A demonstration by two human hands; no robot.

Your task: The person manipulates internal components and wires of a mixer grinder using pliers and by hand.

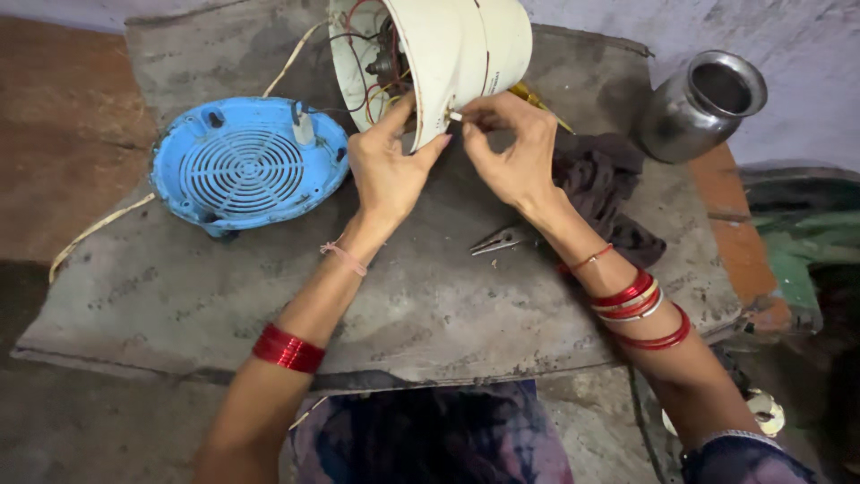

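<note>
A cream plastic appliance housing (457, 49) lies tilted on its side, its open end showing red and yellow wires and a small motor part. My left hand (387, 161) grips the housing's lower rim with thumb and fingers. My right hand (511, 148) pinches a small white part (455, 116) that sticks out of the rim. A round blue vented base cover (246, 166) lies flat to the left, with a white cord running from it.
Small metal pliers (498, 240) lie on the grey stone slab (430, 305) under my right wrist. A dark cloth (600, 184) is bunched to the right. A steel pot (699, 103) stands at the far right. The slab's front edge runs above my lap.
</note>
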